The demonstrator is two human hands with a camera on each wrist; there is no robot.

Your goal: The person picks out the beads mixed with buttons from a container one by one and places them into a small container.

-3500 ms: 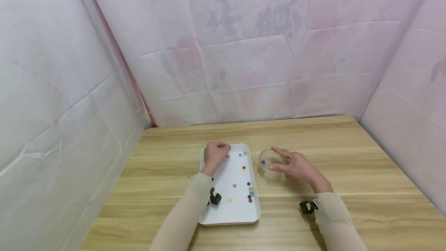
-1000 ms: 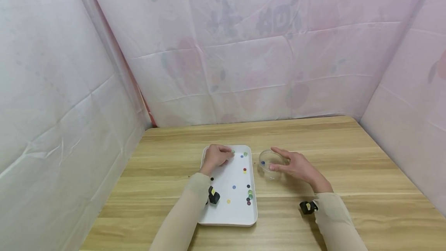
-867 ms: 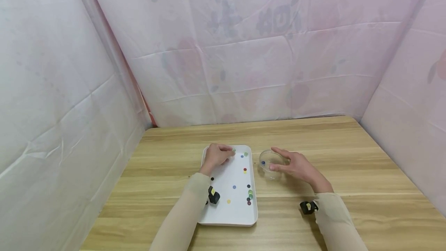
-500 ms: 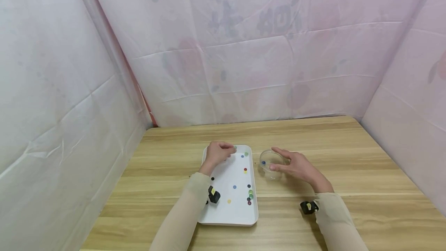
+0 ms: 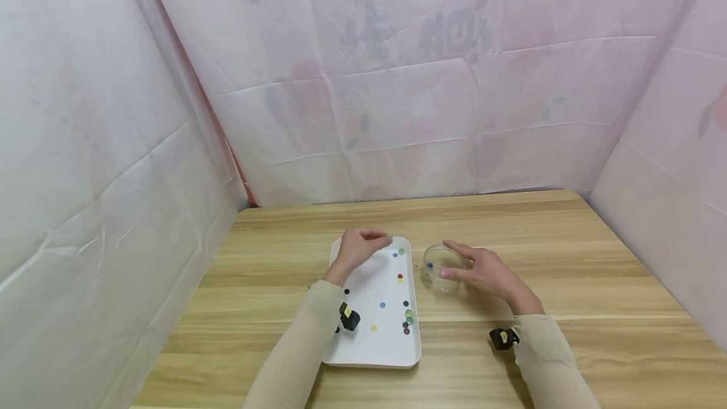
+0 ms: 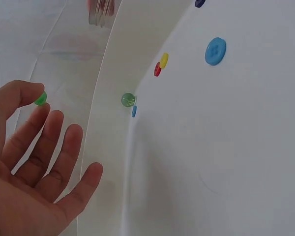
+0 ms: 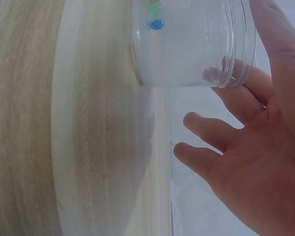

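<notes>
We see the left hand (image 5: 359, 250) pinching 1 green bead (image 6: 40, 98) above the white tray (image 5: 363, 349); at 3 o'clock, the right hand (image 5: 487, 273) grips the clear jar (image 5: 440, 264).

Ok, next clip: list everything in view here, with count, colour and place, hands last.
table: one, light wood, fills the foreground.
tray: one, white, rectangular, on the table in front of the person.
buttons and beads: about a dozen, mixed colours, scattered on the tray, most along its right edge.
clear dish: one, transparent, right of the tray, with a blue piece inside.
green bead: one, pinched at the left fingertips.
cloth backdrop: pale pink, behind and at both sides.
left hand: over the tray's far end, pinches the green bead.
right hand: holds the clear dish.
</notes>
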